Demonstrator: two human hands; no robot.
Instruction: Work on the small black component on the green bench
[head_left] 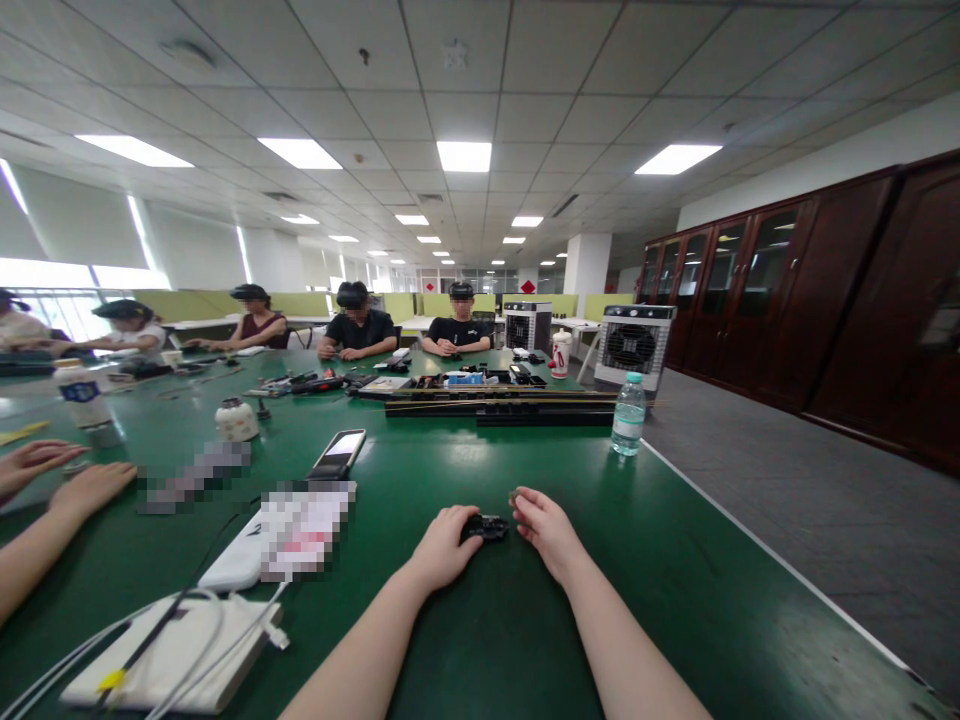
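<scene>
On the green table, my left hand (pixel 448 540) is closed around the left end of a small black plastic part (pixel 491 528), which looks like an open housing with details too small to make out. Just right of that part, my right hand (pixel 541 528) has its thumb and fingers pinched together. Between those fingertips sits a small dark piece (pixel 514 497), too small to name. The right hand is close to the black part but apart from it.
A water bottle (pixel 628 415) stands near the table's right edge. Long black trays (pixel 525 405) with parts cross the table ahead. To the left lie a phone (pixel 341 452), white power banks (pixel 236 550) with cables, a jar (pixel 236 420) and another person's hands (pixel 90 490). Several people sit farther off.
</scene>
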